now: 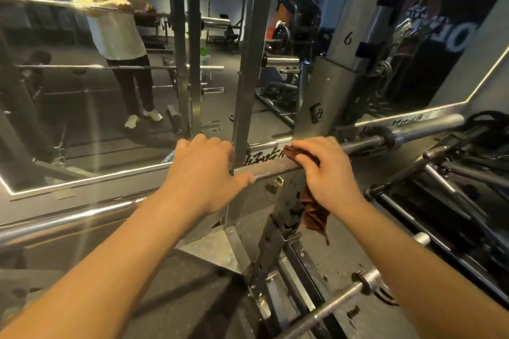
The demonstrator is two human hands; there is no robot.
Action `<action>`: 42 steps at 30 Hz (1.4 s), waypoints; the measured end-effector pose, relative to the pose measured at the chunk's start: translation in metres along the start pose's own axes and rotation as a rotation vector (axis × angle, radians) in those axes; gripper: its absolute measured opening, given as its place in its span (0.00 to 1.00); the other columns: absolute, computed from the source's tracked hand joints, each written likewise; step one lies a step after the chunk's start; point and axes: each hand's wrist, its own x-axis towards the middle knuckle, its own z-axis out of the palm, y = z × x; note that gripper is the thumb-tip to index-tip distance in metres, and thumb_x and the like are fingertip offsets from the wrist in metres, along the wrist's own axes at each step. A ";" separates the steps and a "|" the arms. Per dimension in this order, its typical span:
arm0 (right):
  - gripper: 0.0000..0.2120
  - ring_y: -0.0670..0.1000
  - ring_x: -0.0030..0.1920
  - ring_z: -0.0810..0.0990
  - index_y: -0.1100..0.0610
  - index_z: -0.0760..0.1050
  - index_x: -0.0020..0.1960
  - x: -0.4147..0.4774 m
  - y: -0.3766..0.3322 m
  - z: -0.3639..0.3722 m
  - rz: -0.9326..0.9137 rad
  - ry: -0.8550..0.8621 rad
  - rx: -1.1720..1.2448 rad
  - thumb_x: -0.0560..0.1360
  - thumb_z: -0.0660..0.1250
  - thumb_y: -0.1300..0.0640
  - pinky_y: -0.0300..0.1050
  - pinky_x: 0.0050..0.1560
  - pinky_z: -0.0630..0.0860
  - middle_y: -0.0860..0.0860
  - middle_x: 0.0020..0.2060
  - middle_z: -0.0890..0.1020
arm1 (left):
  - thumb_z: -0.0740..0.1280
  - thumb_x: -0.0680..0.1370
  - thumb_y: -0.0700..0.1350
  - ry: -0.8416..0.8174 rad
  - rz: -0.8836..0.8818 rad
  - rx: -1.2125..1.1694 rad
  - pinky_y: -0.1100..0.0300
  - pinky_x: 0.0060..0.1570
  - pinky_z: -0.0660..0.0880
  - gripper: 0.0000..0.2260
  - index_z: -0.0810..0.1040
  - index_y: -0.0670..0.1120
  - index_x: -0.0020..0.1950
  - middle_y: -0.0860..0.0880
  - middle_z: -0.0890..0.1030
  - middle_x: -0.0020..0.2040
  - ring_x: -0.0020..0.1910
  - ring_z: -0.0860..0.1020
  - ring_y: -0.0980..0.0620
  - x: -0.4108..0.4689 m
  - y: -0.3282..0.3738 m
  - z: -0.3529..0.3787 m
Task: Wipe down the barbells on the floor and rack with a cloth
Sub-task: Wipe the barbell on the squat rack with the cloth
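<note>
A steel barbell (pixel 272 170) lies across the rack at chest height, running from lower left to upper right. My left hand (pixel 203 170) grips its knurled shaft from above. Just to the right, my right hand (pixel 327 173) wraps a brown cloth (pixel 314 215) around the same shaft; the cloth's loose end hangs down below the bar. The bar's sleeve (pixel 429 125) sticks out past the rack upright at the right. A second, thinner barbell (pixel 338 303) lies low near the floor at the bottom right.
A large wall mirror (pixel 110 91) directly ahead reflects a person in a light shirt and the rack. A numbered grey rack upright (pixel 344 49) rises at the right. Black bars and frames (pixel 454 187) are stacked at the right. A perforated upright (pixel 278 231) stands below the bar.
</note>
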 end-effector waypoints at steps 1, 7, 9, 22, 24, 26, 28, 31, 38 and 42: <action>0.13 0.41 0.62 0.70 0.49 0.81 0.65 0.003 0.003 -0.003 0.024 -0.027 -0.014 0.82 0.66 0.58 0.45 0.69 0.69 0.42 0.59 0.79 | 0.60 0.78 0.71 -0.024 0.003 -0.017 0.46 0.63 0.69 0.24 0.80 0.55 0.60 0.54 0.82 0.53 0.56 0.76 0.49 0.001 0.001 0.004; 0.10 0.40 0.58 0.67 0.47 0.84 0.57 0.008 -0.003 -0.001 0.036 -0.056 -0.026 0.82 0.65 0.57 0.42 0.64 0.67 0.39 0.52 0.81 | 0.60 0.78 0.70 -0.022 0.006 -0.081 0.46 0.63 0.71 0.21 0.80 0.54 0.51 0.53 0.82 0.44 0.47 0.78 0.49 0.001 -0.001 0.014; 0.09 0.41 0.57 0.69 0.49 0.85 0.54 0.009 -0.013 0.006 -0.024 -0.047 -0.008 0.81 0.67 0.59 0.41 0.61 0.69 0.39 0.49 0.82 | 0.61 0.78 0.70 -0.010 0.008 -0.093 0.47 0.61 0.71 0.21 0.80 0.54 0.51 0.53 0.81 0.44 0.47 0.77 0.48 0.001 -0.001 0.015; 0.08 0.46 0.56 0.75 0.52 0.85 0.53 -0.017 -0.015 0.031 -0.033 0.200 0.100 0.77 0.72 0.63 0.37 0.62 0.71 0.44 0.49 0.82 | 0.58 0.80 0.68 0.051 0.065 -0.063 0.48 0.60 0.71 0.19 0.73 0.55 0.41 0.57 0.74 0.35 0.39 0.73 0.53 -0.005 0.000 0.015; 0.09 0.45 0.56 0.75 0.53 0.85 0.54 -0.027 -0.024 0.044 0.002 0.290 0.156 0.77 0.73 0.63 0.33 0.61 0.70 0.43 0.50 0.81 | 0.58 0.79 0.68 0.053 0.059 -0.069 0.48 0.59 0.72 0.19 0.72 0.56 0.41 0.56 0.76 0.36 0.40 0.74 0.52 -0.005 0.000 0.015; 0.10 0.42 0.57 0.74 0.52 0.85 0.57 -0.036 -0.028 0.050 0.073 0.314 0.206 0.77 0.73 0.62 0.31 0.62 0.69 0.40 0.52 0.77 | 0.58 0.79 0.69 0.035 0.058 -0.096 0.49 0.58 0.72 0.17 0.70 0.57 0.40 0.56 0.76 0.36 0.39 0.73 0.53 -0.004 0.001 0.015; 0.11 0.42 0.60 0.74 0.51 0.84 0.59 -0.043 -0.033 0.053 0.139 0.284 0.281 0.78 0.73 0.60 0.29 0.63 0.68 0.39 0.55 0.76 | 0.60 0.78 0.68 0.036 0.058 -0.118 0.49 0.57 0.72 0.17 0.71 0.57 0.40 0.57 0.75 0.35 0.39 0.73 0.54 -0.003 0.000 0.015; 0.10 0.41 0.59 0.75 0.51 0.83 0.59 -0.043 -0.032 0.054 0.230 0.336 0.396 0.79 0.72 0.59 0.27 0.61 0.69 0.43 0.56 0.76 | 0.62 0.78 0.66 0.057 0.058 -0.142 0.49 0.57 0.72 0.15 0.75 0.57 0.46 0.60 0.75 0.36 0.42 0.73 0.54 -0.004 -0.001 0.016; 0.07 0.40 0.56 0.78 0.55 0.84 0.56 -0.050 -0.069 0.074 0.320 0.459 0.510 0.79 0.71 0.60 0.29 0.55 0.73 0.44 0.54 0.76 | 0.66 0.78 0.62 0.075 0.068 -0.233 0.50 0.56 0.69 0.11 0.73 0.55 0.46 0.58 0.75 0.39 0.41 0.73 0.57 -0.005 -0.006 0.016; 0.06 0.41 0.54 0.78 0.54 0.84 0.53 -0.039 -0.048 0.064 0.368 0.516 0.494 0.78 0.72 0.60 0.30 0.54 0.74 0.44 0.52 0.78 | 0.67 0.78 0.61 0.056 0.053 -0.278 0.48 0.56 0.69 0.12 0.73 0.54 0.45 0.57 0.76 0.40 0.41 0.72 0.56 -0.005 -0.009 0.013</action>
